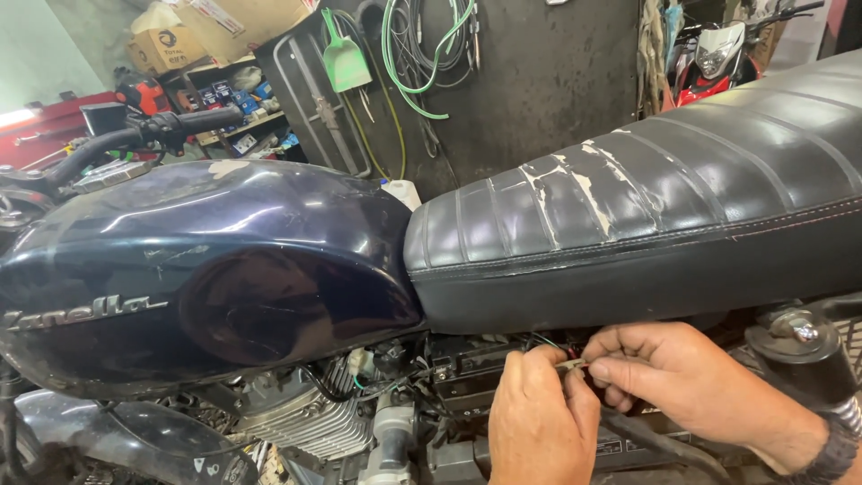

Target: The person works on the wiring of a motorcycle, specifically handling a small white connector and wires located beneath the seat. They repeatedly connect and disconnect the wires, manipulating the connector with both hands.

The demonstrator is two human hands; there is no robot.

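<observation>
A dark blue motorcycle stands side-on, its glossy fuel tank [206, 269] at left and a cracked black seat [646, 233] at right. Under the seat's front edge both my hands meet at a cluster of wires and a small connector [575, 363]. My left hand [539, 418] pinches it from below with thumb and forefinger. My right hand [673, 373], a dark watch on its wrist, pinches the same small piece from the right. Red and green wires [549, 343] run behind the fingers. What lies under the hands is hidden.
The finned engine cylinder [310, 422] sits below the tank. A chrome rear shock [813, 346] stands at right. Handlebar [153, 130] at upper left. Behind are a dark wall with hanging green cables [422, 54], shelves with boxes, and a red-white motorcycle [714, 54].
</observation>
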